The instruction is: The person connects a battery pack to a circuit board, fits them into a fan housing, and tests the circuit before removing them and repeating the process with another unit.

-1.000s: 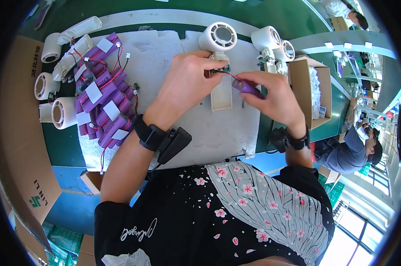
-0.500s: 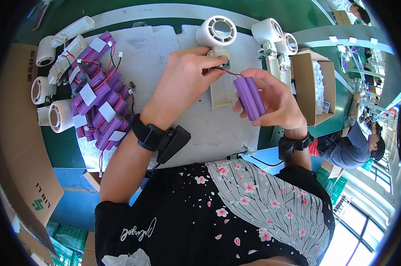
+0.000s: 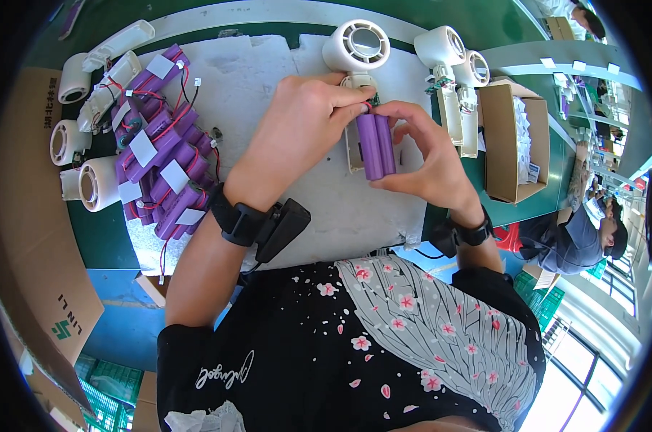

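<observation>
A white device housing (image 3: pixel 356 45) with a round, slotted head lies on the pale foam sheet, its open handle toward me. My left hand (image 3: pixel 308 111) is closed at the neck of that housing, thumb and fingers pinched by a small green circuit board (image 3: pixel 373 99) and the red wire. A purple battery pack (image 3: pixel 376 147) of joined cylinders is between the thumb and fingers of my right hand (image 3: pixel 434 155), over the open handle. It covers most of the handle's inside. What my left fingertips press on is partly hidden.
A pile of purple battery packs (image 3: pixel 160 147) with wires and white pads lies at left, beside several white housings (image 3: pixel 99 183). More housings (image 3: pixel 441 47) stand at right, next to an open cardboard box (image 3: pixel 497 144). A co-worker (image 3: pixel 582 234) sits farther right.
My right hand has brought the battery pack leftward, from beside the handle to over it, and turned it more upright. My left hand stays at the housing's neck.
</observation>
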